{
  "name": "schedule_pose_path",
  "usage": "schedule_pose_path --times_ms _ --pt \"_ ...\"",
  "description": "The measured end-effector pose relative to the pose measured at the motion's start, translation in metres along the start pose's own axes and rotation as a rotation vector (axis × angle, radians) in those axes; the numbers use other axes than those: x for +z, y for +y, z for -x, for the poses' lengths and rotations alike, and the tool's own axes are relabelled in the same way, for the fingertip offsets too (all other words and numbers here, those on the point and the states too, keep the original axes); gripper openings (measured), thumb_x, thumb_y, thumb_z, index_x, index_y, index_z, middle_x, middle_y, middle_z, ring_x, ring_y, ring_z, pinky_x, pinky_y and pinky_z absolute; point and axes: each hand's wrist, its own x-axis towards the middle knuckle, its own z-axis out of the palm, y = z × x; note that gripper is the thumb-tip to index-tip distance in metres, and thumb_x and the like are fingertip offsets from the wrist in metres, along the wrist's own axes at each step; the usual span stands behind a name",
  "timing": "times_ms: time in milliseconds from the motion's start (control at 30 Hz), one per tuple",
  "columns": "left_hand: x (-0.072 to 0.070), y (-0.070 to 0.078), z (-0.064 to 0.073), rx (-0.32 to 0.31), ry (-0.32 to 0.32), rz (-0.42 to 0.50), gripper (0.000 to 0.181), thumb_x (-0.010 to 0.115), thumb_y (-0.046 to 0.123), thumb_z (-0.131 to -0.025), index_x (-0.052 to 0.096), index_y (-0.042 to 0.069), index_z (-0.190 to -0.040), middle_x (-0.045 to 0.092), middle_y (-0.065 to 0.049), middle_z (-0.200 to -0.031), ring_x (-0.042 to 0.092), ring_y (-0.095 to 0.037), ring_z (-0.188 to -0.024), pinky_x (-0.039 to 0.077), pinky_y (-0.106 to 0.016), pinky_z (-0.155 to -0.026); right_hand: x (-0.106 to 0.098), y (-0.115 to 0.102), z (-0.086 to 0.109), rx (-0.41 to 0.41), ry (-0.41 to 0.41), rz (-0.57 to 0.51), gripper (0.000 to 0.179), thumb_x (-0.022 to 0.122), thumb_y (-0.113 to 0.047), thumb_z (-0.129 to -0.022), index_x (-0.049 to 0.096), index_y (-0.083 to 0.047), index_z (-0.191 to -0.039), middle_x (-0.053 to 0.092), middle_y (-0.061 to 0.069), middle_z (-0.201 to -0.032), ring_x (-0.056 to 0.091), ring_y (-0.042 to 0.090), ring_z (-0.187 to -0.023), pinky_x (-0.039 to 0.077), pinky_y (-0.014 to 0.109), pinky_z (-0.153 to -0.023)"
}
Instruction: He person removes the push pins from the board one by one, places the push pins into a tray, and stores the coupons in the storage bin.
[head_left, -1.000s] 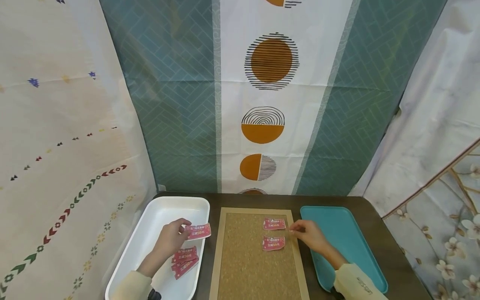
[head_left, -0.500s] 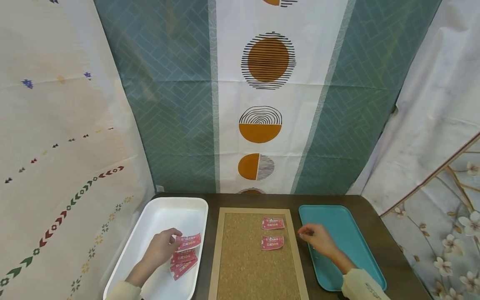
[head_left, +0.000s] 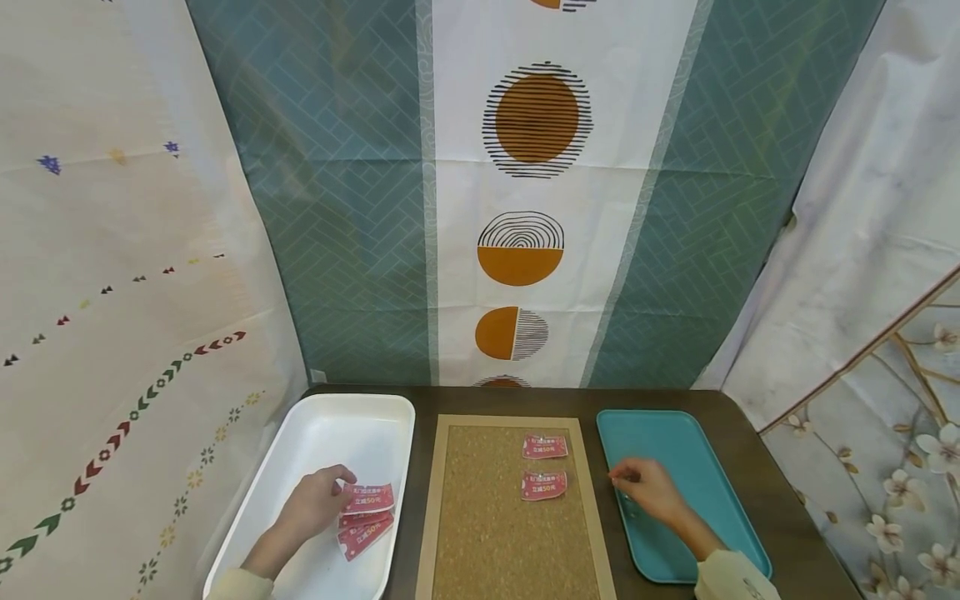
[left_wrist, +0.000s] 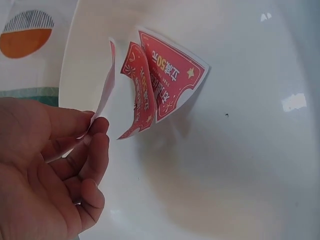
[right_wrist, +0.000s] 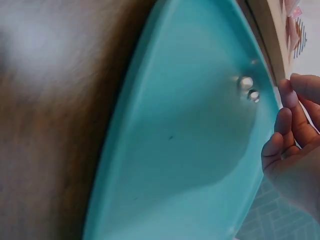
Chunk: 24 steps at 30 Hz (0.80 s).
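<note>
In the head view my left hand (head_left: 309,506) is low over the white tray (head_left: 322,407), pinching a pink coupon (head_left: 369,498) by its left end. More pink coupons (left_wrist: 172,70) lie overlapped in that tray, beside the held one. My right hand (head_left: 651,490) is over the left side of the teal tray (head_left: 705,492). Its thumb and index fingertips meet, seemingly on a small clear pushpin that is mostly hidden. In the right wrist view, small clear pushpins (right_wrist: 245,83) lie in the teal tray below the fingers.
Between the trays lies a wood-framed cork board (head_left: 495,533). Two pink coupons, an upper coupon (head_left: 545,447) and a lower coupon (head_left: 544,486), are on its right side. The dark table (head_left: 585,400) meets hanging cloths at the back and sides.
My left hand has carried its coupon down and left, from the white tray's right rim to beside the other coupons. My right hand has drawn back from the cork board over the teal tray.
</note>
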Motion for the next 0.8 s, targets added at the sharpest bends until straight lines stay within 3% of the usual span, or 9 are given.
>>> schedule_pose_path --times_ms 200,400,800 --pt "0.001 -0.003 0.000 -0.030 -0.025 -0.030 0.024 0.072 0.012 -0.096 0.071 0.004 -0.119 0.070 -0.005 -0.089 0.061 -0.017 -0.072 0.050 -0.033 -0.060 -0.003 0.012 0.008 -0.016 0.003 0.005 0.006 0.078 -0.001 -0.090 0.077 -0.004 -0.095 0.076 0.002 -0.086 0.065 0.003 -0.078 0.053 0.028 -0.069" --pt "0.001 -0.003 0.001 -0.017 -0.064 -0.068 0.023 0.073 0.013 -0.095 0.072 0.006 -0.117 0.069 -0.004 -0.089 0.060 -0.017 -0.072 0.050 -0.033 -0.061 -0.006 0.019 0.013 0.026 0.008 0.005 0.006 0.080 -0.002 -0.088 0.077 -0.002 -0.092 0.077 0.003 -0.085 0.067 0.005 -0.078 0.054 0.027 -0.069" --pt "0.001 -0.003 0.002 -0.015 -0.077 -0.108 0.027 0.076 0.019 -0.093 0.071 0.006 -0.116 0.070 -0.004 -0.092 0.062 -0.018 -0.076 0.052 -0.036 -0.063 -0.008 0.021 0.016 0.087 -0.009 0.025 0.005 0.079 -0.003 -0.089 0.078 -0.004 -0.094 0.076 0.002 -0.086 0.067 0.008 -0.078 0.054 0.028 -0.070"
